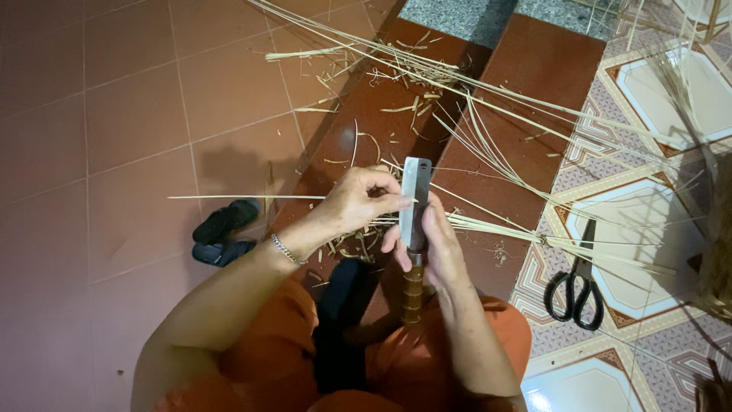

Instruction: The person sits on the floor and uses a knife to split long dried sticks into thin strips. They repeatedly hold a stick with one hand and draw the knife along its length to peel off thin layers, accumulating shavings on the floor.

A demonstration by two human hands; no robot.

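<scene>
Two hands work close together over the red step. The right hand grips one knife, blade up. The left hand pinches one thin straw strip against the blade. One pair of black scissors lies on the patterned floor.

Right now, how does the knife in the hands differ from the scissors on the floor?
The knife is held upright in the right hand; the scissors lie flat on the patterned tiles, untouched. The knife has a broad rectangular blade and a banded wooden handle; the scissors have narrow blades and black loop handles. Both are metal cutting tools.
</scene>
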